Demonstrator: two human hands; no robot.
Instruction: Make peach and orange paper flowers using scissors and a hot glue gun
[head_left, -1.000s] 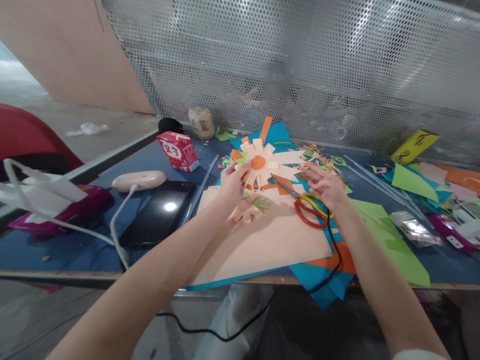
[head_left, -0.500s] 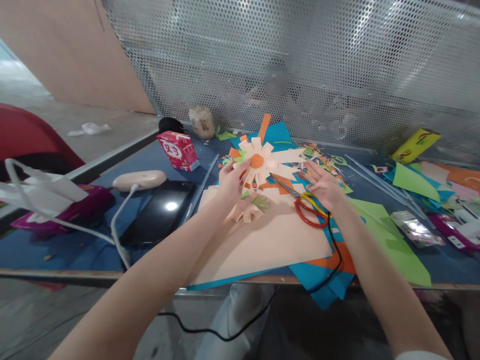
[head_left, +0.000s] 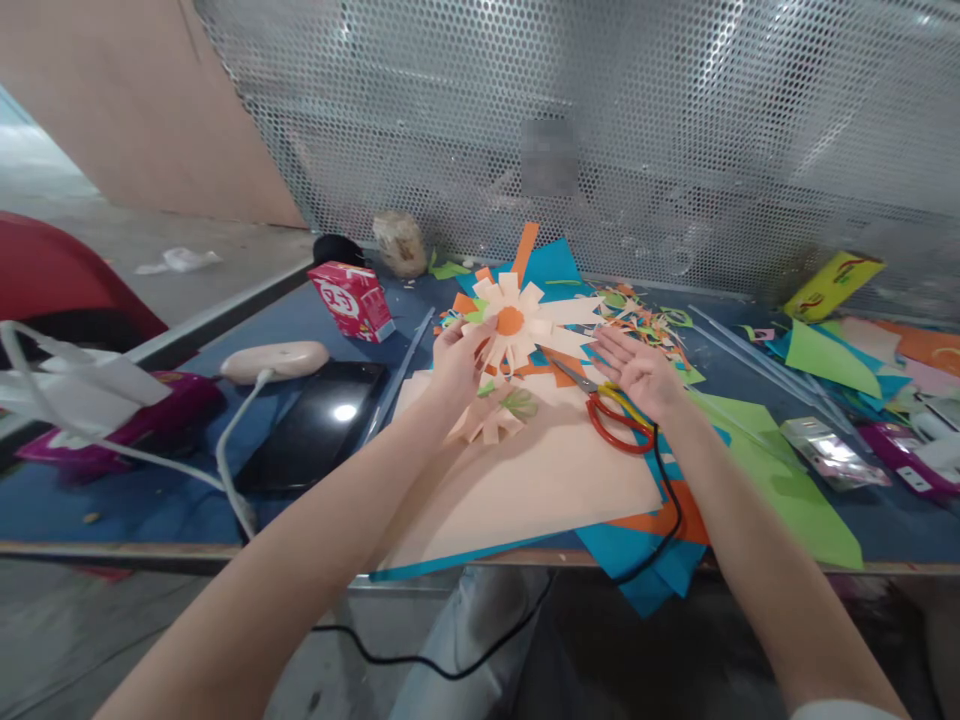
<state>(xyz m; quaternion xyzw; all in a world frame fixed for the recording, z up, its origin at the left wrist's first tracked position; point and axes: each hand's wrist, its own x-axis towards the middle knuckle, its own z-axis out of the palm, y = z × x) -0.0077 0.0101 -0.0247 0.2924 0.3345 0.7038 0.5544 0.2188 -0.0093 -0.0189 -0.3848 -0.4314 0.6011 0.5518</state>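
Observation:
My left hand (head_left: 459, 365) pinches the edge of a peach paper flower (head_left: 531, 322) with an orange round centre, held above the paper stack. To the right of its petals, my right hand (head_left: 637, 372) is open, palm up, fingers stretched out and holding nothing. Scissors (head_left: 619, 420) with red and yellow handles lie below that hand, blades pointing to the upper left. A second peach paper flower (head_left: 491, 422) with a green piece on it rests on the peach sheets (head_left: 517, 500) beneath the left hand.
A pink box (head_left: 352, 300), a black phone (head_left: 315, 425) and a white corded device (head_left: 275, 362) lie on the left. Paper scraps (head_left: 645, 325) spread along the back. Green sheets (head_left: 780, 480), a yellow box (head_left: 832, 287) and a clear packet (head_left: 834, 455) are on the right.
My right hand has turned its palm further up and spread its fingers beside the flower. The left hand keeps its hold on the paper flower, almost unmoved.

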